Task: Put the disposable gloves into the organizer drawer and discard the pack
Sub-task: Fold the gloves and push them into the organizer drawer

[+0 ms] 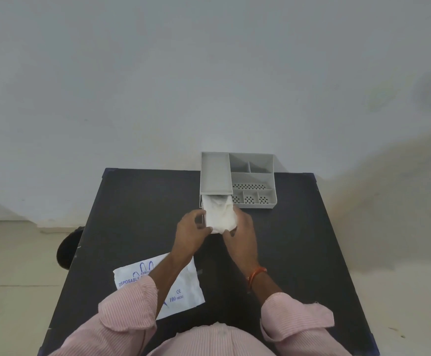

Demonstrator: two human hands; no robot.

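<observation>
A grey organizer (237, 176) stands at the far edge of the dark table (137, 214). Its drawer (203, 208) is pulled out toward me on the left side and holds a wad of white translucent disposable gloves (220, 214). My left hand (192, 231) grips the drawer's front left corner and the edge of the gloves. My right hand (242, 232) presses on the wad from the right. The white glove pack (181, 289) with blue print lies flat on the table near me, partly under my left forearm.
The organizer's right side has several open compartments (254, 179), some with perforated floors. A dark round object (66, 249) sits on the floor left of the table. A pale wall rises behind the table.
</observation>
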